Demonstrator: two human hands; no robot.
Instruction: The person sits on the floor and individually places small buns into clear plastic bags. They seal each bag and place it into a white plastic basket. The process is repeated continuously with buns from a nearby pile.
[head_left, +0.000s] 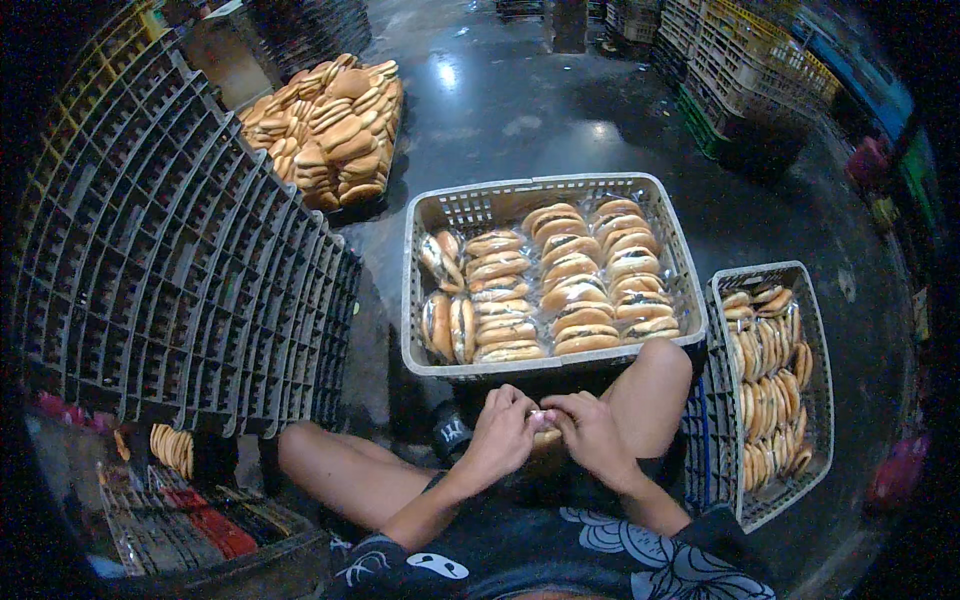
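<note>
My left hand (504, 433) and my right hand (594, 433) meet above my lap, fingertips pinched together. A bun (547, 442) shows just below the fingers, and both hands grip at its upper end; whether they hold the bun itself or a thin wrapper around it is too small to tell. Right in front of my knees stands a grey plastic crate (480, 370). Inside it, filled buns (577, 300) in clear plastic bags stand on edge in rows, with a dark filling showing. A few bagged buns (448, 326) fill its left end.
At my right is another crate (823, 390) of filled buns (772, 405). Tall black stacked crates (187, 247) rise at my left. Beyond them lies a large heap of plain buns (337, 127). More stacked crates (735, 75) stand at the far right on the dark, shiny floor (510, 97).
</note>
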